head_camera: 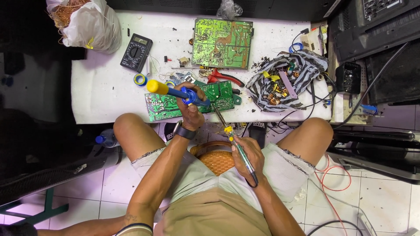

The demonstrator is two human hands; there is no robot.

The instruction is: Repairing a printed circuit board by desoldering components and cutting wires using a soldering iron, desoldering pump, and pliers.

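Green circuit board (188,102) on white table (100,87), left hand (190,111) gripping blue-yellow desoldering pump (175,91) — right hand (247,155) clasping slim soldering iron (238,150).

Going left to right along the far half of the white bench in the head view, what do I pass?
Bag of copper wire → black multimeter → blue and yellow tape roll → large green circuit board → striped cloth heaped with small parts → black box at the right edge.

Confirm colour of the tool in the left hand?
Blue body with a yellow end; desoldering pump in the left hand, head view.
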